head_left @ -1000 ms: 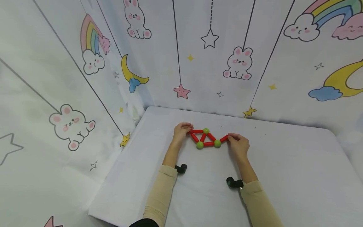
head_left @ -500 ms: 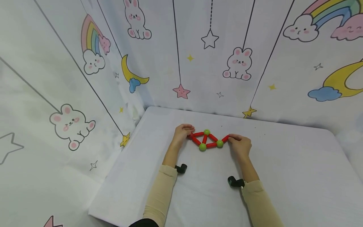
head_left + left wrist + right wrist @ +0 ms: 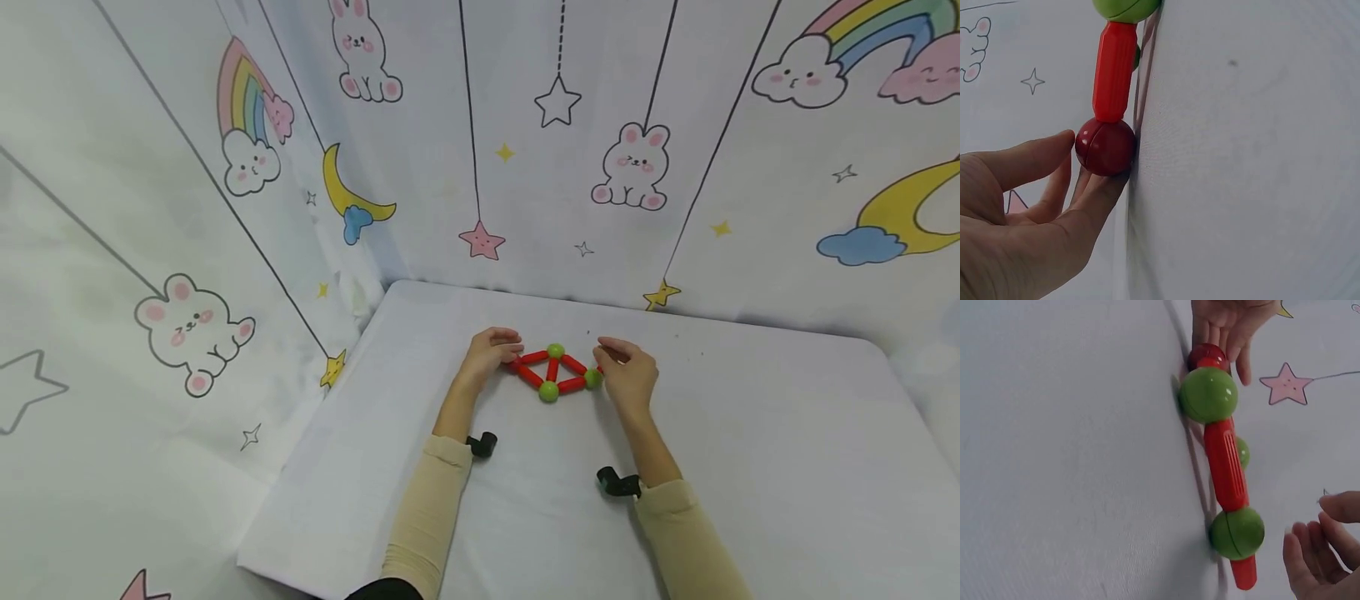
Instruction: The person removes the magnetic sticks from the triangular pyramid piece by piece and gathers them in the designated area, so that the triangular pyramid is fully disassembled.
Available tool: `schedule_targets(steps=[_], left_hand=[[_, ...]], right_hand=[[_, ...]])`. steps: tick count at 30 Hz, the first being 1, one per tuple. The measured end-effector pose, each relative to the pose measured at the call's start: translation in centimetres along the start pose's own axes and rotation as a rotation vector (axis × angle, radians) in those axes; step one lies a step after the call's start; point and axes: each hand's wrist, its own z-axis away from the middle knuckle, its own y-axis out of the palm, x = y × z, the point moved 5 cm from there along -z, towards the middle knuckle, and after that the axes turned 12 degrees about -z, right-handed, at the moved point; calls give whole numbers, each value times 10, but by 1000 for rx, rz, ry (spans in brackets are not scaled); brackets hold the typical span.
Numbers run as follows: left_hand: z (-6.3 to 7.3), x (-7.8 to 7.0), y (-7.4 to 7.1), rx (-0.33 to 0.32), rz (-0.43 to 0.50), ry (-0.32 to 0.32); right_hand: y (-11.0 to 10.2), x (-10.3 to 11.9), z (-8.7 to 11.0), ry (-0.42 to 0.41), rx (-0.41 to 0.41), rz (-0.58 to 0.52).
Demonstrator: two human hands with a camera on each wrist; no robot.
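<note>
A flat frame of red building sticks (image 3: 530, 377) joined by green balls (image 3: 549, 391) lies on the white table, two triangles sharing a middle stick. At its left corner is a dark red ball (image 3: 1106, 147). My left hand (image 3: 487, 357) holds that ball between thumb and fingers; the thumb tip meets its side in the left wrist view. From the right-hand green ball (image 3: 1237, 533) a short red stick (image 3: 1244, 573) points outward with a free end. My right hand (image 3: 630, 379) is beside this stick, fingers loosely bent and apart from it in the right wrist view.
The white table (image 3: 750, 467) extends around the frame, with a few small dark specks near its back. White curtains (image 3: 420, 125) printed with rabbits, stars and rainbows stand behind and to the left. A black wrist camera (image 3: 619, 482) is worn on each arm.
The frame has shifted slightly right and turned a little, with the left hand following. My right hand, which pinched the outer stick before, has let go of it.
</note>
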Motion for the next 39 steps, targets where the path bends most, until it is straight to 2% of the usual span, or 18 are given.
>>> schedule_targets(steps=[7,12,15,19,26,31,39], left_hand=[[1,1,3,49,11,-12],[2,0,6,75,-41,-15],[1,0,7,77,-68,-6],[1,2,8,75,-83,-3],[1,1,12,106,-68,7],[1,0,17,137,-65,7],[5,-1,21,150,-81,9]], right_hand=[[28,2,16,5,209,63],[42,2,23,-6,299,100],[48,2,27,-45,322,131],[55,3,33,-137,341,183],[69,6,40,-247,417,169],[71,7,41,-268,441,151],[68,4,39,-271,389,222]])
